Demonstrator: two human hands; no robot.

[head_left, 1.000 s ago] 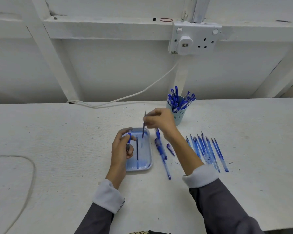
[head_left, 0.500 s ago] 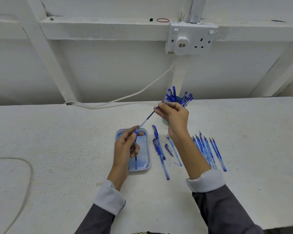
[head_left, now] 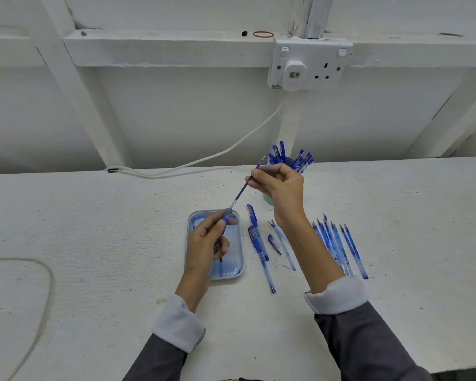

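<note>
My right hand pinches a thin blue ink refill that slants down to the left. Its lower end meets a small blue pen piece gripped in the fingers of my left hand. That hand hovers over a small blue tray, where another dark refill lies partly hidden. Two capped blue pens lie right of the tray, beside a loose cap and a clear barrel.
A cup of blue pens stands behind my right hand. Several uncapped pens lie in a row at the right. A white cable runs from the wall socket along the table's back edge. A cord loops at the left.
My right hand lifted the refill from upright over the tray and tilted it, bringing its lower end to the piece in my left hand. Since half a second ago little has moved.
</note>
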